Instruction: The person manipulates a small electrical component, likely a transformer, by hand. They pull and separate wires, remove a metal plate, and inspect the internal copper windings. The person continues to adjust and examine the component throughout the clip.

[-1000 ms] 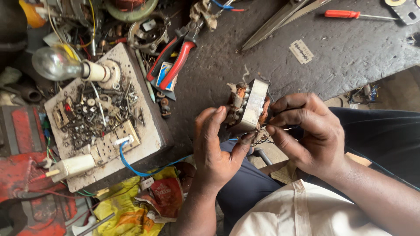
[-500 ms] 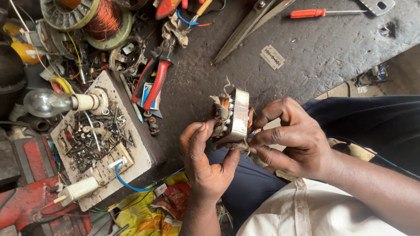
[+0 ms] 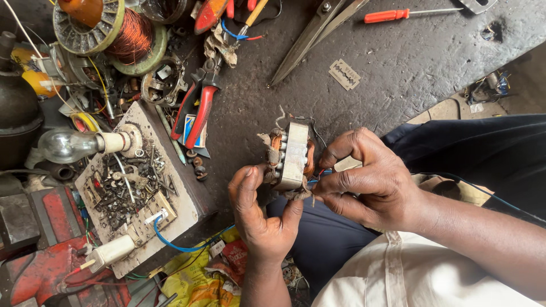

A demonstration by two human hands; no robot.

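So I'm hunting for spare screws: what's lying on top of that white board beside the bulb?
The white board carries a dark heap of small screws and metal bits, and a blue wire runs off its near edge. Anything beneath the heap is covered.

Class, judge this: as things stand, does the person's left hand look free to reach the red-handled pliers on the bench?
Probably not at once: the left hand is holding the small transformer. Bare bench lies between it and the pliers.
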